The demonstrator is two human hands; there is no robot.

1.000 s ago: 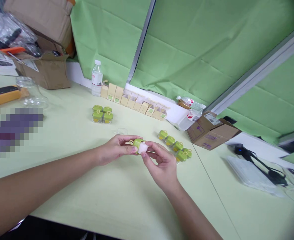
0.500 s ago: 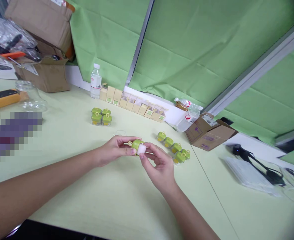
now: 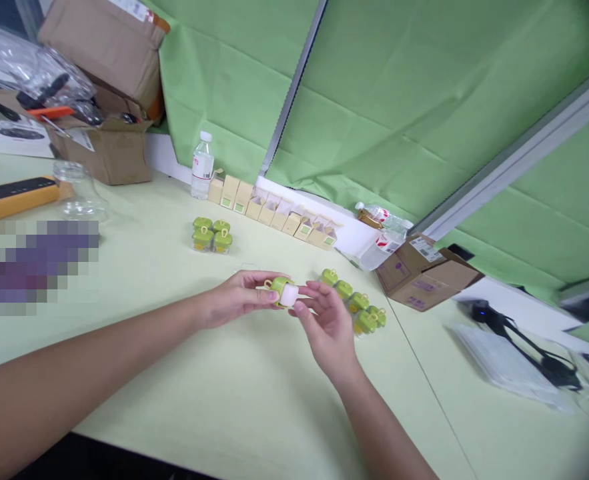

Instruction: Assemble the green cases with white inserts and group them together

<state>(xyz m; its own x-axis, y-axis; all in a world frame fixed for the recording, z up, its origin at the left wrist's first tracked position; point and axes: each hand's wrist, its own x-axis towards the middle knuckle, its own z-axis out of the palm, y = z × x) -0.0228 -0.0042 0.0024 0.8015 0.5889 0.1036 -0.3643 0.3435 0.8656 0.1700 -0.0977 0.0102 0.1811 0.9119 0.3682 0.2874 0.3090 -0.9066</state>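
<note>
Glossy plastic cap, smooth matt block, shiny clear plastic bottle, matt cardboard box, creased cloth curtain, smooth table top

Row of small boxes at back of tbl, bottle by its L end, carton past its R, as I see it. 4 tubs L; more tubs R, beyond right hand. Block partly in cap.

wall: green sheeting | slanting grey metal strip | pale table, thin seam
</note>
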